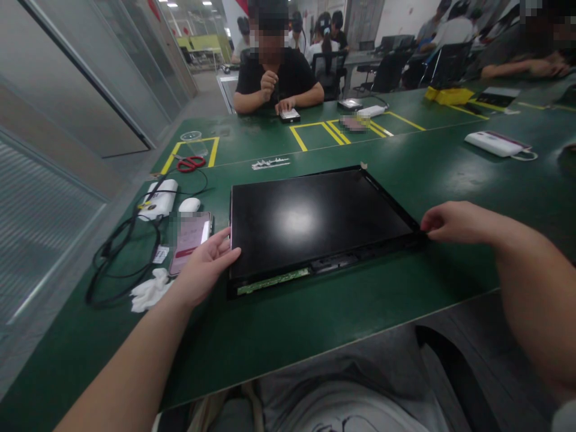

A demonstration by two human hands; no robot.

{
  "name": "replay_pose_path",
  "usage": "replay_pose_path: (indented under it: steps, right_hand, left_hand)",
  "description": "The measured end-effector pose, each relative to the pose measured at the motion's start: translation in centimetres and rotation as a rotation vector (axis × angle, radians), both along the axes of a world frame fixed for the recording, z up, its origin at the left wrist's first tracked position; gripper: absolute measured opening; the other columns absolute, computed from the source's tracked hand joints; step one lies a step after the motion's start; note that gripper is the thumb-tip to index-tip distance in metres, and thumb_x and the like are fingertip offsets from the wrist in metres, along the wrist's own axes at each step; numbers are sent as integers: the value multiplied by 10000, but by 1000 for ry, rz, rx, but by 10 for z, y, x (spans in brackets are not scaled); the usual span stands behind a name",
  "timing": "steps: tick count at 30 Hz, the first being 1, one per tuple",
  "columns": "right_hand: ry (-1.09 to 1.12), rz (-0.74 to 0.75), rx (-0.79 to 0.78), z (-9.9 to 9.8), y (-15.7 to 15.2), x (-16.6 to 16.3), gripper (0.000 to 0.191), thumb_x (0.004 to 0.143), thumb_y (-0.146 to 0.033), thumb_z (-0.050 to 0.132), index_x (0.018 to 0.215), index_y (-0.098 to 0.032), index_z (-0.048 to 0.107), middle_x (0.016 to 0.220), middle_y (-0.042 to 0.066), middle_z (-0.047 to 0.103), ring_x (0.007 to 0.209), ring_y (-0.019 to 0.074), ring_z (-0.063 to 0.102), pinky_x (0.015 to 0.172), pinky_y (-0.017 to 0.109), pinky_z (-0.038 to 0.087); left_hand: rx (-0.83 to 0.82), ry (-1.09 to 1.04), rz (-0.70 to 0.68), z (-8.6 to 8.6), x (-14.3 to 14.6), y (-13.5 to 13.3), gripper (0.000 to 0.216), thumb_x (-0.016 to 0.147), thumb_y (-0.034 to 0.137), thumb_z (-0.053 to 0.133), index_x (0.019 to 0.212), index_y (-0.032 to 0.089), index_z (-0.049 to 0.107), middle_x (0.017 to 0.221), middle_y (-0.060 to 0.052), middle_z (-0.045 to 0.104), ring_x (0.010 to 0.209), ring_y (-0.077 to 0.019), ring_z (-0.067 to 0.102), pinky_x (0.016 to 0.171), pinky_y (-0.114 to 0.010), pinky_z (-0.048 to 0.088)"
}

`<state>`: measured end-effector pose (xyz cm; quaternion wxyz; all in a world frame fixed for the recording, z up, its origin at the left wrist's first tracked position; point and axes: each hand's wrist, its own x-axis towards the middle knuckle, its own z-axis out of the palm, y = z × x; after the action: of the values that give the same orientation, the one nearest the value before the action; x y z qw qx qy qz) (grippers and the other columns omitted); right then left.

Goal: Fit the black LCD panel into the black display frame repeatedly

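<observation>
A black flat display panel [315, 219] lies face up on the green table [315, 318] in front of me, with a strip of green circuit board showing along its near edge. My left hand [204, 267] rests against the panel's left near corner, fingers stretched out along the edge. My right hand [450, 222] touches the panel's right near corner, its fingers curled at the edge.
Left of the panel lie a phone [189, 240], a white mouse [189, 204], a white power pack with black cables [121, 252], a white cloth [150, 291] and red scissors [191, 162]. A white device [495, 144] sits far right. A person [274, 78] sits across the table.
</observation>
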<state>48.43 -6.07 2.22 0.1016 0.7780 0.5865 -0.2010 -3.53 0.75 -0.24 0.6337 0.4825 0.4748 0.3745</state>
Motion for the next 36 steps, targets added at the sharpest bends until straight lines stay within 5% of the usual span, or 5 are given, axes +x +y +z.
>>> replay_pose_path:
  steps: [14,22,36]
  right_hand:
    - [-119,75,41,-6,-4,15,200,796,-305,574,873,-261,754,888,62,774,791,238,695,704,366,499]
    - [-191,112,240,-15,-4,20,240,766,-437,637,857,-249,754,850,72,741,729,225,659,633,348,473]
    - [-112,99,62,-13,-9,23,317,850,-422,555,950,-291,826,940,51,808,870,269,732,761,388,533]
  left_hand:
    - [7,33,10,1,1,0,743,652,232,902,1349,190,647,1105,-96,825,1142,-313,751,909,-345,651]
    - [29,33,1,-3,0,2,760,652,245,907,1363,197,642,1143,-97,817,1156,-317,744,924,-353,647]
    - [19,21,0,-1,-1,0,777,661,249,915,1381,190,631,1137,-109,817,1171,-323,736,961,-366,630]
